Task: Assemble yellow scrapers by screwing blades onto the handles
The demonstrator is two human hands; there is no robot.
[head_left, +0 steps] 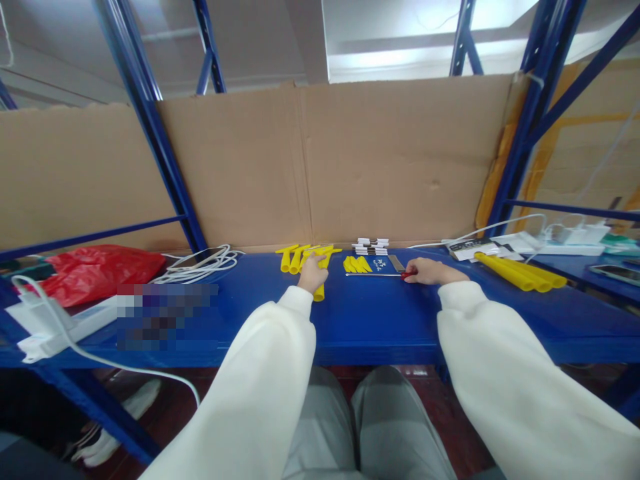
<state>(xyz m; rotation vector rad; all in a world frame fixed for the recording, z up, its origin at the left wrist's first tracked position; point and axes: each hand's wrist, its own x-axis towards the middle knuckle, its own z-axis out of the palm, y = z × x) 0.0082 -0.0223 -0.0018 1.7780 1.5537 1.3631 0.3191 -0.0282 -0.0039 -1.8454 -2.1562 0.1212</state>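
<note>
My left hand [313,272] is closed on one of several yellow T-shaped tubes [286,259] on the blue shelf; its lower end shows below my fingers. My right hand [425,271] pinches the red handle of a screwdriver [409,274], whose thin metal shaft [373,275] lies pointing left. Just behind the shaft are small yellow pieces [357,265], a blue card with white print [381,265] and a small grey strip [397,263]. Small white and black packs [370,247] are stacked behind these.
Long yellow tubes [520,272] lie at the right by white papers and cables. At the left are a red plastic bag [103,268], a white power strip [95,319] and a coiled white cable [207,267]. A cardboard wall [390,160] stands behind, between blue posts.
</note>
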